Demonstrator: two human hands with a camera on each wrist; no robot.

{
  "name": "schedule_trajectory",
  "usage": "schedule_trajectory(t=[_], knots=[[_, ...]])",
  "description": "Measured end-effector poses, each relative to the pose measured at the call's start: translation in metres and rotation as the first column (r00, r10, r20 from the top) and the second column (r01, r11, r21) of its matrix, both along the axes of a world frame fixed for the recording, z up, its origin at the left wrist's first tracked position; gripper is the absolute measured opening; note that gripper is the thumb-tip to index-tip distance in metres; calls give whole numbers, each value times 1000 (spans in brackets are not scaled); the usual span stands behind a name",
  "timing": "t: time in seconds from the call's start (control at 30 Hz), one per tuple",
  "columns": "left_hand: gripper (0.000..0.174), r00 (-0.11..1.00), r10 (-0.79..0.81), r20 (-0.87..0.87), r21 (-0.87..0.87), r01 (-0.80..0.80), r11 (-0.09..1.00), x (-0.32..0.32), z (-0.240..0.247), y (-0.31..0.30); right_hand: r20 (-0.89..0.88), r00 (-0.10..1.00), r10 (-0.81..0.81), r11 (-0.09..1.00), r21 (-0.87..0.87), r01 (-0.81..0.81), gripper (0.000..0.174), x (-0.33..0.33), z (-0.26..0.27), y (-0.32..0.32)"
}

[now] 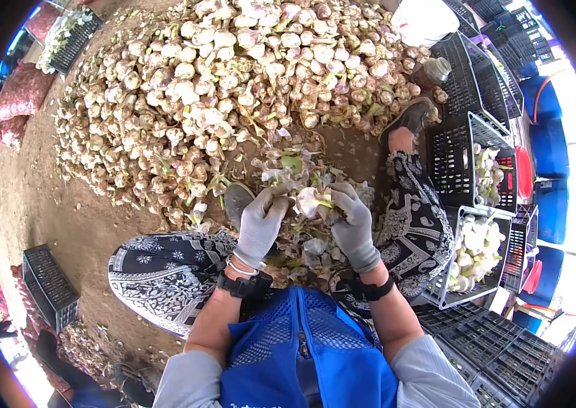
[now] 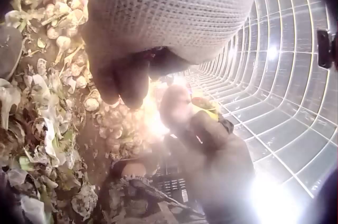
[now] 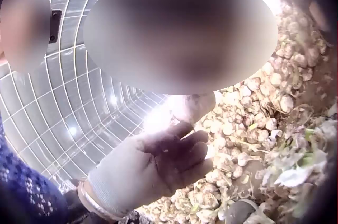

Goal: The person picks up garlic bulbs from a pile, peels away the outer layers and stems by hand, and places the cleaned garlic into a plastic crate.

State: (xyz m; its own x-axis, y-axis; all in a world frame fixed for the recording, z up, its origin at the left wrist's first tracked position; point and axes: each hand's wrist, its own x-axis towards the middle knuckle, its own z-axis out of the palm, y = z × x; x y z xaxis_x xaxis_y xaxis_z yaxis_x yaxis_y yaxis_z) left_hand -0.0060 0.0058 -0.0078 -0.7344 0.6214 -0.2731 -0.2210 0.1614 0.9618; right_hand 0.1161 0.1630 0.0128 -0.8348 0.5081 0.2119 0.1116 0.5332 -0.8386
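"What have you got between your hands?"

"A garlic bulb (image 1: 309, 202), just in front of me, over the loose peelings (image 1: 315, 253). The gloved fingers of my left hand (image 1: 259, 228) are curled and pinch it at one side."

"And the other hand?"

"My right hand (image 1: 352, 228) has its fingers bent round the side where the stem comes out, gripping there. Glare washes out both wrist views, so I can't swear to exactly where each fingertip lands."

"What's around you?"

"Past my hands, a broad heap of garlic (image 1: 220, 78) spreads over the ground (image 1: 15, 183). One shoe (image 1: 235, 202) shows just beside my left hand, the other (image 1: 407, 121) by the right edge of the heap. My knees are out to either side, in black-and-white patterned trousers (image 1: 172, 272)."

"Anything to your right?"

"A light grey crate (image 1: 452, 299) near my knee, holding pale bulbs (image 1: 476, 248), and a black crate (image 1: 448, 162) just beyond it with more inside. Blue barrels (image 1: 549, 149) stand behind those."

"And to your left?"

"A dark crate (image 1: 50, 289) on the ground, well apart from me, and farther up, red net sacks (image 1: 24, 92)."
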Motion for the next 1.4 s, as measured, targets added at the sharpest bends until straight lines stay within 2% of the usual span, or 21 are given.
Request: schedule_trajectory(t=[0.17, 0.23, 0.3, 0.37, 0.4, 0.53, 0.6, 0.63, 0.73, 0.77, 0.83, 0.9, 0.97, 1.03, 1.1, 1.17, 1.2, 1.27, 1.3, 1.37, 1.4], knots=[[24, 993, -54, 100, 61, 48, 997, 5, 4, 5, 16, 997, 76, 991, 113, -77, 27, -9, 14, -8], [37, 984, -83, -158, -37, 78, 996, 0, 6, 1, 92, 995, 35, 978, -206, -16, 30, -8, 19, -9], [40, 993, -111, -29, -73, 109, 991, -4, 14, -4, 85, 996, 5, 974, -224, 14, 27, -2, 6, -3], [37, 990, -121, -72, 109, 128, 986, -5, 24, -4, 66, 997, -42, 762, -643, 75, 28, 2, 2, 0], [37, 990, -121, -72, 111, 128, 985, -5, 24, -3, 65, 997, -48, 692, -717, 80, 25, 1, 1, 1], [17, 959, -229, -165, 297, 270, 916, -6, 26, -1, 30, 996, 82, 657, -754, -31, 23, 4, 6, 6], [13, 958, -201, -203, 251, 249, 935, -6, 23, -3, -28, 995, 99, 796, -598, -96, 20, 6, 0, 5], [10, 955, -173, -240, 206, 225, 952, -6, 22, -4, -29, 995, 98, 796, -598, -96, 20, 6, 0, 6], [11, 894, -265, -361, 69, 309, 948, -2, 28, -12, 27, 973, -229, 315, -944, 100, 21, 4, 1, 9], [11, 893, -267, -362, 67, 311, 948, 3, 23, -15, 25, 973, -230, 314, -944, 99, 21, 4, 1, 9], [24, 782, -445, -437, -231, 380, 896, 12, 11, -17, -6, 956, -293, 336, -937, 97, 21, 5, 3, 12], [37, 771, -418, -481, -246, 339, 908, 13, 7, -13, -3, 955, -298, 337, -936, 102, 21, 7, -2, 14], [36, 901, -316, -298, -261, 242, 935, 8, 12, -7, 51, 959, -278, 380, -911, 158, 21, 8, 0, 11], [36, 932, -212, -293, -161, 171, 972, 7, 17, -1, 114, 959, -260, 440, -870, 222, 18, 4, 7, 4], [36, 829, -68, -554, 22, 96, 995, 2, 27, 10, 126, 956, -266, 578, -772, 263, 14, -2, 9, -5], [27, 755, -112, -646, 18, 162, 987, 2, 25, 13, 92, 956, -278, 562, -792, 239, 13, -5, 3, -10], [25, 893, -99, -440, 139, 176, 975, 8, 20, 15, 98, 966, -239, 620, -750, 229, 13, -7, 6, -12], [18, 997, -72, -12, 410, 70, 909, 17, 9, 18, 99, 961, -257, 706, -660, 257, 13, -10, 0, -15], [18, 997, -74, -7, 411, 70, 909, 15, 12, 14, 103, 960, -259, 706, -659, 261, 13, -8, -4, -12], [6, 900, -267, -346, -79, 255, 964, 4, 20, -2, 193, 898, -397, 446, -814, 372, 10, -5, -8, -5], [18, 783, -323, -531, -182, 266, 946, 6, 10, -7, 216, 894, -394, 472, -787, 398, 10, -6, 2, -1]])
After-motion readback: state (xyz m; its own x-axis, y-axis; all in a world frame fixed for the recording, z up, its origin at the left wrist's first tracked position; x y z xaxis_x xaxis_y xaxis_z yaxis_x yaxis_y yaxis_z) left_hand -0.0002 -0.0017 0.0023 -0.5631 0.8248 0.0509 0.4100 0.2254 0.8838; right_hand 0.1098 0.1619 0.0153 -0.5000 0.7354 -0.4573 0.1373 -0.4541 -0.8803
